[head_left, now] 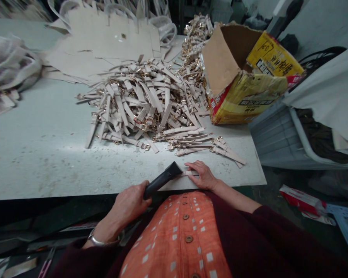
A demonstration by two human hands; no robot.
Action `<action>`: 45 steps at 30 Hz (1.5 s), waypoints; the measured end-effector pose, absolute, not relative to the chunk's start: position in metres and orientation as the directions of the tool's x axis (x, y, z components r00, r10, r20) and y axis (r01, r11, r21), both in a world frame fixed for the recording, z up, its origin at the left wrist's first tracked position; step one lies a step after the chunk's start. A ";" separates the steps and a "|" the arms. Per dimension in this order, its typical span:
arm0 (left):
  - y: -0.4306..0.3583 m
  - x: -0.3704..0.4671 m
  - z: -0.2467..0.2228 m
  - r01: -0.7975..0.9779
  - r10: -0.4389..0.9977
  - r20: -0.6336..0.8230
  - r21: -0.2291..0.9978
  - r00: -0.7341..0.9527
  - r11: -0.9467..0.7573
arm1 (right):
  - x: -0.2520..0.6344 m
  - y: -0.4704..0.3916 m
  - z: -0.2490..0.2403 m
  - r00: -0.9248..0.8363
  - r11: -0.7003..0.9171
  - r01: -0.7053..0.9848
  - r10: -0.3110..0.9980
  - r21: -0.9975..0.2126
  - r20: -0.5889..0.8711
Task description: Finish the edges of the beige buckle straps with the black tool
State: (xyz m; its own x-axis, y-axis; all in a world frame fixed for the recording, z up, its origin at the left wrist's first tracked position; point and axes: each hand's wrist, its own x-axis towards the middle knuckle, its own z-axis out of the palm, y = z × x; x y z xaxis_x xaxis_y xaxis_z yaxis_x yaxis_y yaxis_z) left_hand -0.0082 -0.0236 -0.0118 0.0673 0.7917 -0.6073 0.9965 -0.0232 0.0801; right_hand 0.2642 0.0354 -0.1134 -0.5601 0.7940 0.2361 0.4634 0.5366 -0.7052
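Note:
My left hand (pixel 130 202) is wrapped round a black handheld tool (pixel 162 180) with a thick handle and a broader, flat-ended head. The tool slants up to the right, and its head is at the end of a short pale strap (pixel 187 173) near the table's front edge. Whether head and strap touch, I cannot tell. Fingers of my right hand (pixel 203 175) close on the strap against the table, covering part of it. Just beyond my hands, several pale straps with gold buckles (pixel 188 141) lie side by side, in front of a large tangled heap of the same straps (pixel 145 100).
A torn yellow cardboard box (pixel 249 92) stands open at the right end of the table (pixel 46 154). Beside it is a grey plastic bin (pixel 272 135) with pale sheet material over it. Flat pale pieces (pixel 104 38) and bundled strips (pixel 14 61) lie at the back and left.

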 end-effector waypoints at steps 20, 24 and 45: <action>-0.016 -0.004 -0.007 0.997 0.793 -0.606 0.075 0.058 -0.016 | 0.264 0.036 -0.112 -0.557 0.530 0.474 0.799 -0.703 0.227; -0.025 -0.011 -0.002 0.997 0.761 -0.644 0.050 0.076 -0.057 | 0.265 0.036 -0.113 -0.549 0.523 0.493 0.807 -0.695 0.218; -0.025 0.022 0.002 0.992 0.765 -0.632 0.044 0.121 -0.121 | 0.266 0.036 -0.113 -0.555 0.525 0.456 0.799 -0.719 0.231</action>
State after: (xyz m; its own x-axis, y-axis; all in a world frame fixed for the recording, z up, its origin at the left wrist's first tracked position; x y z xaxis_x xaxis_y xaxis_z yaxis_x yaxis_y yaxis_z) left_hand 0.0221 -0.0246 0.0023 0.1215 0.7653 -0.6321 0.9917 -0.1210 0.0440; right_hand 0.2659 0.0363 -0.1126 -0.5553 0.7989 0.2310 0.4561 0.5248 -0.7187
